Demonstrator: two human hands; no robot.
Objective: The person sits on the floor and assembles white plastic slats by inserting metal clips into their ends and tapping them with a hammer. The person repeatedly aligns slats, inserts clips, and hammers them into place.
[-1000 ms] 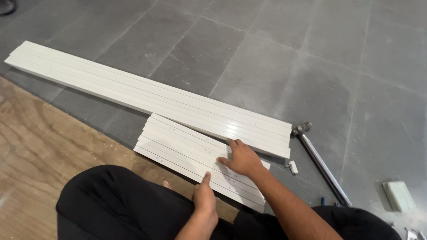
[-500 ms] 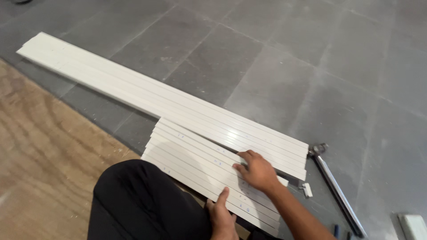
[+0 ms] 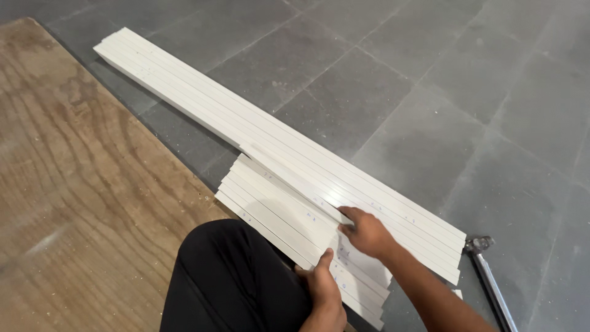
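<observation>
Right hand (image 3: 367, 233) on short strips (image 3: 289, 215), fingers curled over end of one strip, seemingly gripping it. Left hand (image 3: 324, 288) at near edge of same stack, thumb up against strip edge, fingers hidden below; firm hold or mere steadying cannot be told. Short strips lying on grey tile floor (image 3: 430, 92), just beside and partly touching long strips (image 3: 258, 129), which run far-left to near-right. Knee in black trousers (image 3: 236, 276) pressed close to near side of stack. Wood board (image 3: 80, 184) at left. Metal rod (image 3: 491, 283) at near right, past ends of long strips.

Risks, as judged: short stack loosely laid and fanned, so one-sided lift could slide neighbours out of line; strips thin, likely to flex or snap if raised by one end; knee could nudge stack; rod close enough to catch a swung end.
</observation>
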